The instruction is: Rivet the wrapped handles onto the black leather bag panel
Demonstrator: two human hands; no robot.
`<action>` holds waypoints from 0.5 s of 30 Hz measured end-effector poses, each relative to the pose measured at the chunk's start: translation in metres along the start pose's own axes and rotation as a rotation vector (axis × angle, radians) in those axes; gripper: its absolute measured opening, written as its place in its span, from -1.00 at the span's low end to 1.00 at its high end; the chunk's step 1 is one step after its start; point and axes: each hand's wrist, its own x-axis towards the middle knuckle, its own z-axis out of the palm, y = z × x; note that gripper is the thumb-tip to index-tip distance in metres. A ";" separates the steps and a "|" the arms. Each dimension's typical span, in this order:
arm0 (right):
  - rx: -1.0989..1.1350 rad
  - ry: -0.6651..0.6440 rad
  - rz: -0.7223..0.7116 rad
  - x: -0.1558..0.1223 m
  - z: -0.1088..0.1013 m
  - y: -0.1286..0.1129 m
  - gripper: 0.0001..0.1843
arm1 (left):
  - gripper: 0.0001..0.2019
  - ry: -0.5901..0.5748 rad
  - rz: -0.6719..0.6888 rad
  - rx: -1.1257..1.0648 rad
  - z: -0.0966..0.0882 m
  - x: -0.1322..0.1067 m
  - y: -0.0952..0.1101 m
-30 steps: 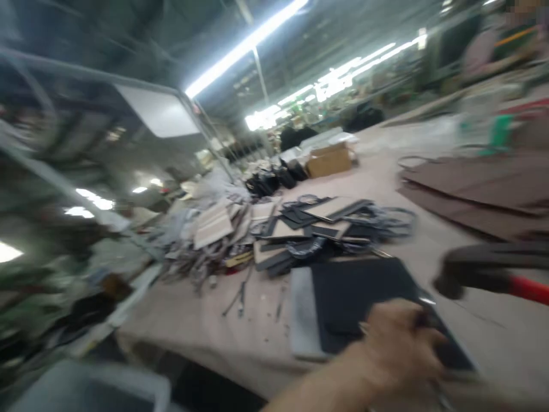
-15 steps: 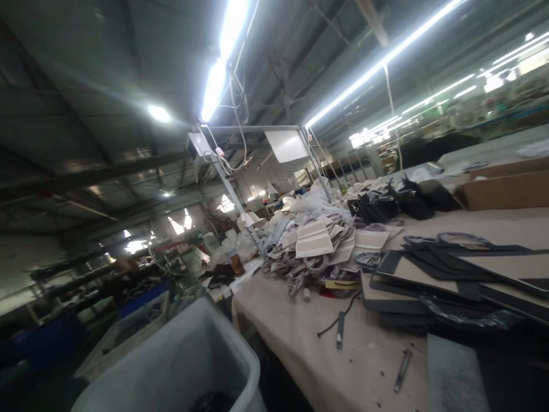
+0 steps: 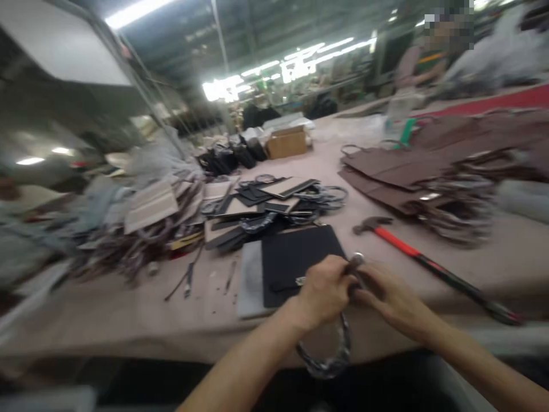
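Note:
My left hand point(image 3: 326, 287) is closed at the near right corner of a black bag panel point(image 3: 302, 257), its fingers around a dark strap point(image 3: 354, 263) with a shiny metal end. From the right, my right hand point(image 3: 392, 294) pinches the same strap. Below my hands a plastic-wrapped bag handle point(image 3: 326, 366) hangs in a loop over the table edge. A small metal fitting point(image 3: 301, 281) shows on the panel beside my left hand. Under the panel lies a pale grey slab point(image 3: 250, 280). Motion blur hides where exactly the fingertips meet.
A hammer point(image 3: 401, 244) with a red and black handle lies to the right. Brown bag pieces point(image 3: 386, 166) cover the far right. Black and beige panels point(image 3: 257, 200) are piled behind, a heap of beige pieces point(image 3: 152, 203) at left. A cardboard box point(image 3: 286, 143) stands farther back, and a person point(image 3: 420, 66) beyond.
The view has swung right and down from the ceiling and the grey bin to the tabletop. Both my hands, out of view before, now show with the strap between them.

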 end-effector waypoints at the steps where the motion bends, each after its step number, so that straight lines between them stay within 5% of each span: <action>1: -0.009 -0.025 0.064 -0.010 0.000 0.005 -0.82 | -0.94 0.040 -0.030 -0.065 0.001 0.001 -0.004; 6: -0.001 -0.100 0.181 -0.013 0.009 0.014 -0.62 | -0.74 0.277 -0.309 -0.477 -0.037 0.008 -0.018; 10: 0.043 -0.091 0.194 -0.012 0.009 0.008 -0.57 | -0.66 0.371 -0.243 -0.400 -0.083 -0.011 -0.026; 15: 0.067 -0.037 0.183 -0.015 0.012 0.002 -0.57 | -0.63 0.488 -0.337 -0.282 -0.126 -0.053 -0.054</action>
